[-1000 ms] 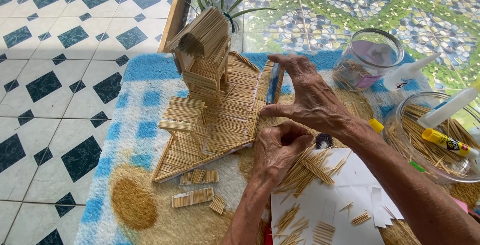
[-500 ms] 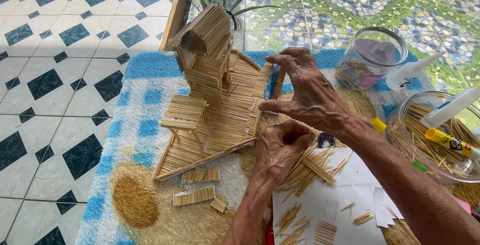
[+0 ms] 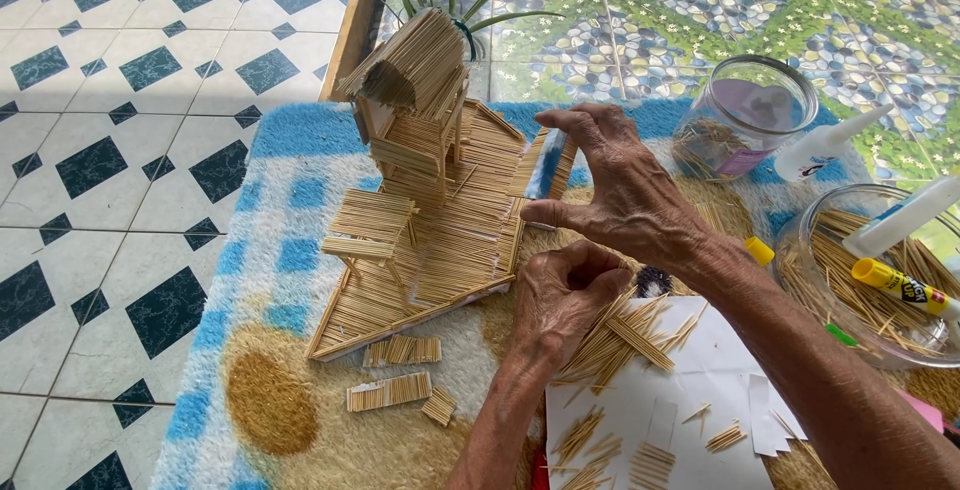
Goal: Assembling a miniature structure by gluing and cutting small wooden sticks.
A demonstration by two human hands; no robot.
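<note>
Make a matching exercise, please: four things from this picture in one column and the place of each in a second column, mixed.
1. toothpick house
2. glass jar
3. yellow glue tube
4. left hand

A. in the glass bowl at right
B. fisted below the right hand
C. on the toothpick platform
D. lying on its side, top right

Pairs: 1-C, 2-D, 3-A, 4-B
</note>
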